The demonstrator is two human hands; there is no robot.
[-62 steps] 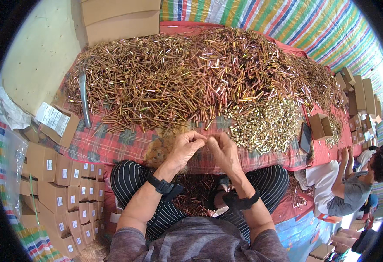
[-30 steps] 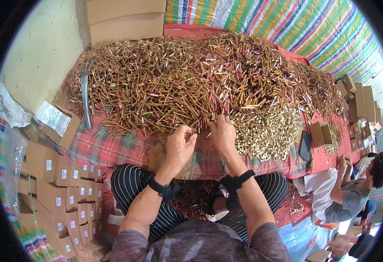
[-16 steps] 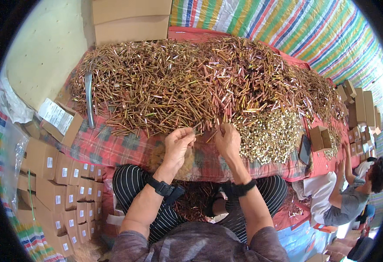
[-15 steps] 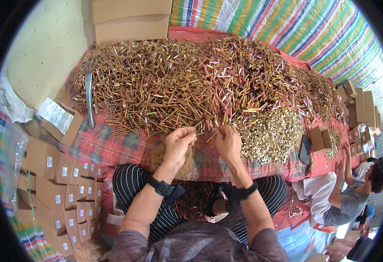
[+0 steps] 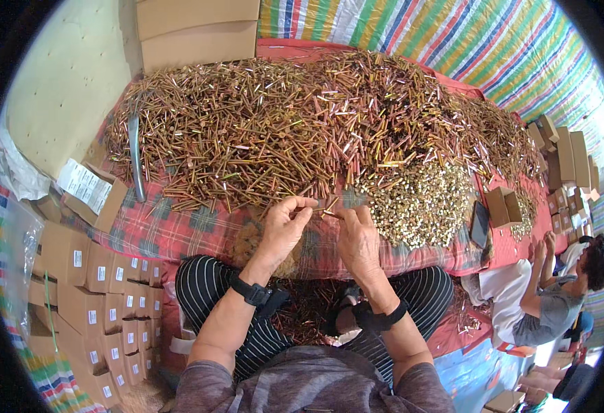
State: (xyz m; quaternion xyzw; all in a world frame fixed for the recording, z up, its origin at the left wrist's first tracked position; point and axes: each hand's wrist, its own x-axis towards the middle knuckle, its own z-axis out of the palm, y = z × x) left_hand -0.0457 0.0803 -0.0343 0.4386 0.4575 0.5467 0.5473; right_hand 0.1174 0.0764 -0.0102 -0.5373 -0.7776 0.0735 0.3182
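My right hand [image 5: 358,241] pinches a short, thin golden metal rod [image 5: 330,213], which points toward my left hand. My left hand [image 5: 284,233] is just to the left, thumb and forefinger pressed together; whatever they hold is too small to make out. Both hands are over the near edge of a red plaid cloth [image 5: 198,237]. Beyond them spreads a wide heap of copper- and gold-coloured metal rods [image 5: 247,138]. To the right of my right hand is a pile of small shiny golden metal pieces [image 5: 422,206].
A curved metal bar [image 5: 136,158] lies at the heap's left end. Stacked cardboard boxes [image 5: 78,296] fill the left side. A dark phone-like slab [image 5: 479,224] and an open small box [image 5: 503,206] lie right. Another person [image 5: 549,310] sits at the far right.
My hands have drawn back slightly from the heap's edge. A rod now shows plainly in my right fingers. The person at the right has brought their hands closer in.
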